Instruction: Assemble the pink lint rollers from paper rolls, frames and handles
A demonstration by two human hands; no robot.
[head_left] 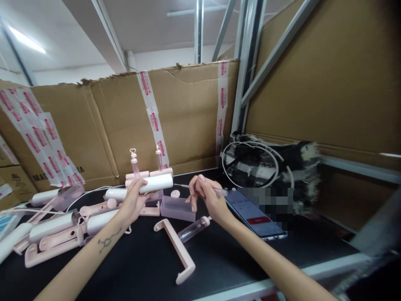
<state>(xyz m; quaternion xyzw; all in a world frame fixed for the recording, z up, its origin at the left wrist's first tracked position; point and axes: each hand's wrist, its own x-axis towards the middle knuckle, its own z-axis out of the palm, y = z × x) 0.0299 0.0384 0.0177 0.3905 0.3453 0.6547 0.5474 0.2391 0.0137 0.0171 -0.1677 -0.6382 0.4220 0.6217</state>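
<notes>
My left hand (135, 200) is closed around a white cylindrical roll (156, 183), held level above the table with its end facing right. My right hand (209, 195) grips a screwdriver (181, 185) with a clear handle. Its thin metal shaft points left at the roll's end; whether the tip touches cannot be made out. Below the hands are a translucent purple box-shaped cover (178, 209) and a small round pink cap (175, 193). Closer to me lie a pink bracket-shaped frame (177, 246) and a clear tube with a pink end (194, 229).
More white rolls (53, 227) and pink frames (53, 251) are heaped at the left. Two small clear tubes with pink tops (134, 165) stand at the back. A phone (255, 215) lies at the right, near a coiled white cable (275, 161) on dark frayed cloth. Cardboard (188, 117) walls the back.
</notes>
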